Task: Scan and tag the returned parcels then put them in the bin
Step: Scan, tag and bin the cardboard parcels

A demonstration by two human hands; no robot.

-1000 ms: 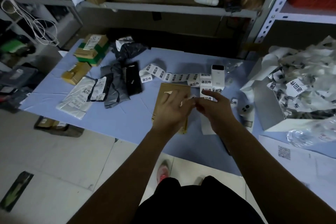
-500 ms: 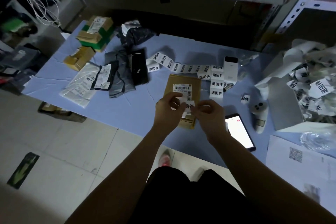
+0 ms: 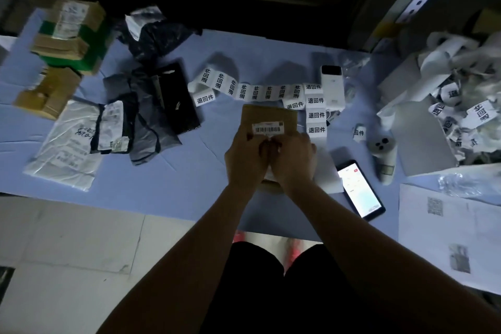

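Observation:
A flat brown parcel (image 3: 268, 115) with a white barcode label (image 3: 268, 127) lies on the blue table (image 3: 168, 179) in front of me. My left hand (image 3: 246, 156) and my right hand (image 3: 294, 157) meet over its near half. Their fingertips pinch a small white return sticker (image 3: 272, 139) just below the barcode label, low against the parcel's top. The sticker is mostly hidden by my fingers. A strip of printed return stickers (image 3: 254, 92) runs across the table behind the parcel to a white label printer (image 3: 333, 87).
A lit phone (image 3: 360, 190) and a white handheld scanner (image 3: 382, 152) lie to the right. A box full of crumpled sticker backing (image 3: 423, 138) stands at far right. Grey bags (image 3: 141, 116), a black bag (image 3: 179, 97), a white bag (image 3: 67, 149) and cardboard boxes (image 3: 67, 32) sit at left.
Both hands have carried the peeled sticker from the strip down onto the parcel and closed together below the barcode label. My head has tilted down and closer.

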